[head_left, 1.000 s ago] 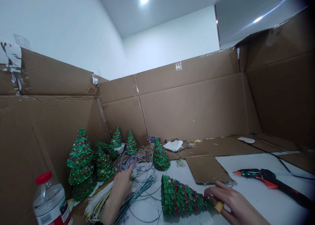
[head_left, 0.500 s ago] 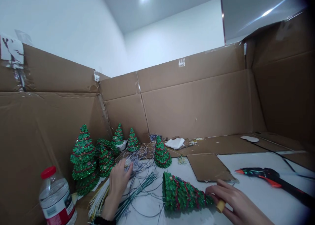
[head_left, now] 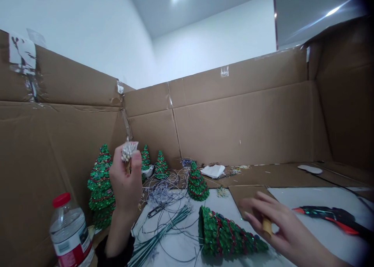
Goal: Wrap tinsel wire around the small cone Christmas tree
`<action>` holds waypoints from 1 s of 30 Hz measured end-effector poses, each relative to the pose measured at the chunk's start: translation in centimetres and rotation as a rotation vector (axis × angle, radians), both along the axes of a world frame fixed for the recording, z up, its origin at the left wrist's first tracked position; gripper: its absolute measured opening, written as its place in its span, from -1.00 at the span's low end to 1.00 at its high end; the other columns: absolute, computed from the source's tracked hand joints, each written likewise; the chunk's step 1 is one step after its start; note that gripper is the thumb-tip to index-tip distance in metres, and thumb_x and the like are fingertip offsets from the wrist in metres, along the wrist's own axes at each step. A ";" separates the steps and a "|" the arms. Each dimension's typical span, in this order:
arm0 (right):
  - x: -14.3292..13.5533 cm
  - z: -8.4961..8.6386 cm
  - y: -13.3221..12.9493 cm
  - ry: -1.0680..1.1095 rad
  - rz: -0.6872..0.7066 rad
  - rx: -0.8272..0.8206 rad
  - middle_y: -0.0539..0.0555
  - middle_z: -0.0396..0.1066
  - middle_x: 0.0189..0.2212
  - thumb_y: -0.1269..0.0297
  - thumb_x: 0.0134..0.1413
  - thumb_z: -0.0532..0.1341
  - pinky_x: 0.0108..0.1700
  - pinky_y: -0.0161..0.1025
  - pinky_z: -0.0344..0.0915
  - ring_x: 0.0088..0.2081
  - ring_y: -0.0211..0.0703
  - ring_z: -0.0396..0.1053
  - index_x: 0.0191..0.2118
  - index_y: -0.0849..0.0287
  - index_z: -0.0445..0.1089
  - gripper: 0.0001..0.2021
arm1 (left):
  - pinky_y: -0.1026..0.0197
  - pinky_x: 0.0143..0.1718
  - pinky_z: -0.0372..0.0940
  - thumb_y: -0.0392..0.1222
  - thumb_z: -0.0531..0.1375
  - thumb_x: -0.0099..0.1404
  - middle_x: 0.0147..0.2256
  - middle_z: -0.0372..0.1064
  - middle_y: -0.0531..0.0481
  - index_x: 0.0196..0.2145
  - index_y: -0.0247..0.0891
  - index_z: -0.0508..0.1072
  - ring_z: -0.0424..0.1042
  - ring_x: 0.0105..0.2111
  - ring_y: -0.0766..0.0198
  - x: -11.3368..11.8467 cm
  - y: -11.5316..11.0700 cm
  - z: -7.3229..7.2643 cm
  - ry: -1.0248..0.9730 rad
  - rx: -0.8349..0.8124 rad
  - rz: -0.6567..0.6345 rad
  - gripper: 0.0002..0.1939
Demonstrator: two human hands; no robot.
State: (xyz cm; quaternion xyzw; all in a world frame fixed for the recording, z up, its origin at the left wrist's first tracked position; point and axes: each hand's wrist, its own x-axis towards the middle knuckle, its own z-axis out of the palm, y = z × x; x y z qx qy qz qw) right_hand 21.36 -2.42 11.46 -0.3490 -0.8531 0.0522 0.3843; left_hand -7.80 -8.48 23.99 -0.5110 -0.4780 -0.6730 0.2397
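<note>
My left hand [head_left: 127,181] is raised at the left and closed around a bundle of thin strands with silvery-white tips [head_left: 128,151]. At the lower right, my right hand [head_left: 274,222] hovers just above the narrow end of a green tree [head_left: 228,234] lying on its side. A small tan cylinder [head_left: 267,226] sits between the fingers of that hand. The lying tree has red garland, and its open base faces left. A small upright tree [head_left: 197,185] stands behind it. Green wire stems [head_left: 162,236] lie on the white surface between my hands.
A red-capped bottle [head_left: 70,236] and a tall tree [head_left: 102,189] stand left. Tangled pale wire [head_left: 163,189] and black-handled snips [head_left: 156,210] lie mid-left. A glue gun [head_left: 330,216] lies right, with its cord behind. White paper [head_left: 213,171] lies near the cardboard wall [head_left: 248,127].
My left hand has risen from the table, now with the silvery-tipped bundle in it. My right hand has come off the lying tree's tip, keeping the tan cylinder. The view has shifted slightly.
</note>
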 end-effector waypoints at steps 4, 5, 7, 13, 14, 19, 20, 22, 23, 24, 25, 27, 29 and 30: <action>-3.1 5.8 -1.4 0.263 0.093 0.072 0.07 0.36 -0.49 0.05 0.22 -0.08 -0.40 -0.27 0.30 -0.45 -0.19 0.31 -0.18 0.10 0.38 -0.63 | 0.34 -0.40 0.20 0.01 0.15 0.19 -0.39 0.25 0.08 -0.18 -0.24 0.34 0.25 -0.44 0.38 4.5 -1.4 2.9 -0.039 0.108 -0.200 -0.68; -3.9 7.0 -1.8 0.333 0.108 0.069 0.03 0.33 -0.54 0.04 0.23 -0.10 -0.44 -0.30 0.29 -0.50 -0.22 0.30 -0.16 0.10 0.37 -0.63 | 0.34 -0.38 0.21 0.00 0.16 0.19 -0.38 0.25 0.07 -0.17 -0.23 0.34 0.26 -0.43 0.38 5.4 -1.8 3.1 -0.067 0.119 -0.232 -0.69; -5.1 8.6 -2.6 0.449 0.144 0.057 -0.02 0.28 -0.59 0.05 0.24 -0.10 -0.51 -0.34 0.25 -0.53 -0.26 0.28 -0.14 0.11 0.34 -0.64 | 0.34 -0.39 0.22 -0.04 0.15 0.21 -0.38 0.25 0.07 -0.16 -0.22 0.34 0.27 -0.43 0.39 6.6 -2.6 3.1 -0.120 0.132 -0.309 -0.72; -6.9 10.3 -3.9 0.532 0.225 0.041 -0.03 0.31 -0.52 0.08 0.26 -0.09 -0.50 -0.39 0.26 -0.48 -0.30 0.33 -0.07 0.09 0.30 -0.66 | 0.35 -0.67 0.01 -0.11 0.21 0.16 -0.56 0.14 0.14 -0.32 -0.22 0.38 0.09 -0.62 0.44 5.5 -4.3 2.1 -0.222 0.202 -0.375 -0.84; -6.9 10.3 -4.0 0.510 0.229 0.039 -0.04 0.30 -0.53 0.08 0.25 -0.09 -0.51 -0.39 0.25 -0.48 -0.30 0.33 -0.09 0.08 0.31 -0.67 | 0.34 -0.69 -0.03 -0.11 0.22 0.15 -0.59 0.11 0.14 -0.36 -0.21 0.37 0.07 -0.64 0.43 4.9 -4.5 2.1 -0.232 0.223 -0.373 -0.85; -6.4 10.4 -4.3 0.418 0.246 0.038 -0.08 0.26 -0.63 0.12 0.23 -0.04 -0.57 -0.39 0.19 -0.58 -0.31 0.26 -0.24 0.06 0.38 -0.72 | 0.30 -0.68 -0.07 -0.08 0.15 0.21 -0.56 0.07 0.12 -0.41 -0.18 0.34 0.01 -0.63 0.42 3.5 -5.3 2.5 -0.306 0.237 -0.413 -0.86; -6.3 10.3 -4.4 0.415 0.245 0.036 -0.08 0.25 -0.64 0.12 0.22 -0.03 -0.59 -0.40 0.17 -0.61 -0.33 0.24 -0.26 0.06 0.39 -0.72 | 0.30 -0.67 -0.07 -0.07 0.13 0.23 -0.56 0.05 0.11 -0.41 -0.18 0.34 0.00 -0.63 0.41 3.6 -5.4 2.5 -0.301 0.241 -0.411 -0.85; -5.9 10.4 -4.7 0.429 0.239 0.021 -0.09 0.24 -0.66 0.13 0.22 -0.02 -0.63 -0.41 0.12 -0.66 -0.36 0.17 -0.27 0.07 0.40 -0.72 | 0.29 -0.67 -0.07 -0.05 0.11 0.26 -0.57 0.04 0.11 -0.39 -0.18 0.34 0.00 -0.63 0.41 4.0 -5.6 2.4 -0.254 0.243 -0.400 -0.83; -5.7 10.5 -4.8 0.440 0.234 0.011 -0.09 0.24 -0.66 0.12 0.21 -0.02 -0.66 -0.42 0.09 -0.68 -0.37 0.13 -0.27 0.07 0.40 -0.72 | 0.29 -0.67 -0.06 -0.03 0.11 0.26 -0.57 0.05 0.12 -0.38 -0.19 0.34 0.01 -0.64 0.41 4.3 -5.6 2.3 -0.225 0.233 -0.398 -0.81; -5.5 10.6 -5.0 0.449 0.229 0.006 -0.09 0.24 -0.66 0.12 0.21 -0.01 -0.68 -0.42 0.07 -0.70 -0.38 0.11 -0.26 0.07 0.41 -0.72 | 0.29 -0.67 -0.05 -0.02 0.11 0.25 -0.57 0.06 0.12 -0.37 -0.19 0.34 0.02 -0.64 0.42 4.6 -5.6 2.2 -0.202 0.213 -0.406 -0.80; -5.2 10.7 -5.3 0.455 0.225 0.007 -0.09 0.24 -0.65 0.12 0.20 0.00 -0.70 -0.42 0.05 -0.71 -0.38 0.10 -0.26 0.07 0.41 -0.73 | 0.31 -0.67 -0.04 -0.01 0.12 0.24 -0.57 0.07 0.12 -0.36 -0.20 0.34 0.04 -0.64 0.43 5.0 -5.6 2.1 -0.189 0.183 -0.432 -0.79; -4.9 11.0 -5.8 0.471 0.210 0.027 -0.08 0.25 -0.64 0.11 0.20 0.01 -0.70 -0.42 0.05 -0.69 -0.37 0.13 -0.26 0.05 0.41 -0.73 | 0.34 -0.67 -0.01 -0.04 0.16 0.23 -0.58 0.09 0.13 -0.34 -0.23 0.36 0.07 -0.64 0.45 5.9 -5.7 2.0 -0.186 0.130 -0.514 -0.81; -4.5 11.3 -6.4 0.475 0.194 0.039 -0.06 0.27 -0.63 0.10 0.20 0.00 -0.66 -0.41 0.11 -0.65 -0.34 0.19 -0.24 0.05 0.41 -0.72 | 0.37 -0.65 0.02 -0.08 0.18 0.21 -0.58 0.12 0.13 -0.32 -0.24 0.38 0.09 -0.63 0.47 6.8 -5.8 2.0 -0.217 0.094 -0.607 -0.83; -4.4 11.4 -6.6 0.471 0.190 0.040 -0.05 0.28 -0.62 0.11 0.21 -0.01 -0.64 -0.40 0.15 -0.62 -0.31 0.23 -0.21 0.05 0.41 -0.72 | 0.38 -0.64 0.04 -0.10 0.19 0.20 -0.58 0.12 0.13 -0.32 -0.24 0.39 0.10 -0.62 0.47 7.2 -5.9 2.0 -0.248 0.088 -0.641 -0.83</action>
